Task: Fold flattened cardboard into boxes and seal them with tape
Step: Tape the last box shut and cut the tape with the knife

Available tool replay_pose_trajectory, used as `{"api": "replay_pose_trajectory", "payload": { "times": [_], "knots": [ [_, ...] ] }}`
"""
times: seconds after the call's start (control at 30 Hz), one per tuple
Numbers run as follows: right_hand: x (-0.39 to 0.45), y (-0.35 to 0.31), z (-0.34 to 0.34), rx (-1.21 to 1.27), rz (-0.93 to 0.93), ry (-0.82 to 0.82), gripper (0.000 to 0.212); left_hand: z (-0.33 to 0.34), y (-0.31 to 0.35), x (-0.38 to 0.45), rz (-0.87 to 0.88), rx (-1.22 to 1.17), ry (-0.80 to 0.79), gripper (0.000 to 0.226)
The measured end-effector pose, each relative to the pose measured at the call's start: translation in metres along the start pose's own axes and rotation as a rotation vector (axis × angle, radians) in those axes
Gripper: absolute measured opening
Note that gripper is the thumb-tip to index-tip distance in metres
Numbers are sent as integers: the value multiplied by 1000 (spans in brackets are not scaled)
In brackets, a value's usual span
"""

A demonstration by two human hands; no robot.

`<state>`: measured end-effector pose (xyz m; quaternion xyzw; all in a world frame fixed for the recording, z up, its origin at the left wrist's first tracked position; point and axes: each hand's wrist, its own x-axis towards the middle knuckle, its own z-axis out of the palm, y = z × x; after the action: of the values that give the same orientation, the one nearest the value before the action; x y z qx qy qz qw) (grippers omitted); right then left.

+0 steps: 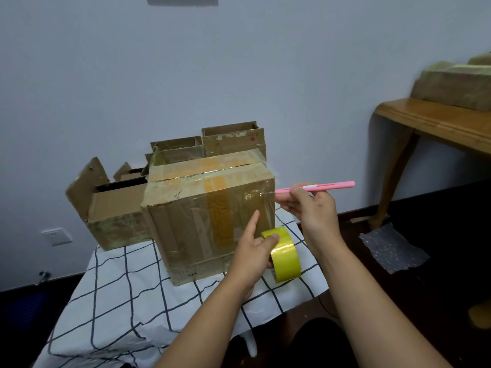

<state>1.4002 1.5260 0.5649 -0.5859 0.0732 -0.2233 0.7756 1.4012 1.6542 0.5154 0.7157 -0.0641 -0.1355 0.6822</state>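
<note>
A closed cardboard box [191, 216] stands on the checked cloth, its top seam and front face covered with tape. My left hand [251, 253] grips a yellow tape roll [285, 254] in front of the box's lower right corner, thumb on the roll's rim, index finger stretched up against the box face. A strip of clear tape runs from the roll up the box's right edge. My right hand [308, 205] holds a pink utility knife [318, 187] level, its tip at that right edge.
Several open cardboard boxes [117, 208] stand behind and to the left. The white grid-patterned cloth [127, 293] covers the low table. A wooden table [435, 123] with stacked cardboard stands at right, bubble wrap [393, 248] on the dark floor below it.
</note>
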Motion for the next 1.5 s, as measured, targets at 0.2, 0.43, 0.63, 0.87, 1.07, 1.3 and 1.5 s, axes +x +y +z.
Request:
{"api": "replay_pose_trajectory", "payload": {
  "times": [0.2, 0.43, 0.63, 0.87, 1.07, 1.3, 1.5],
  "knots": [
    [-1, 0, -2, 54, 3, -16, 14, -2, 0, 2, 1, 12, 2, 70],
    [-5, -1, -9, 249, 45, -116, 25, 0, -1, 2, 9, 22, -5, 71],
    [-6, 1, -7, 90, 19, -80, 23, 0, -2, 3, 2, 25, -1, 70],
    [-2, -6, -1, 13, -15, -9, 15, 0, -4, 5, -9, 25, 6, 69],
    [-3, -4, -2, 12, -5, -22, 12, -2, -2, 6, -15, 16, 13, 69],
    [-1, -6, -5, 48, -14, 66, 15, -4, -2, 7, -27, 26, 23, 68],
    [13, -7, -21, 96, -66, 360, 18, -7, -3, 7, -30, 55, 17, 68]
  ]
}}
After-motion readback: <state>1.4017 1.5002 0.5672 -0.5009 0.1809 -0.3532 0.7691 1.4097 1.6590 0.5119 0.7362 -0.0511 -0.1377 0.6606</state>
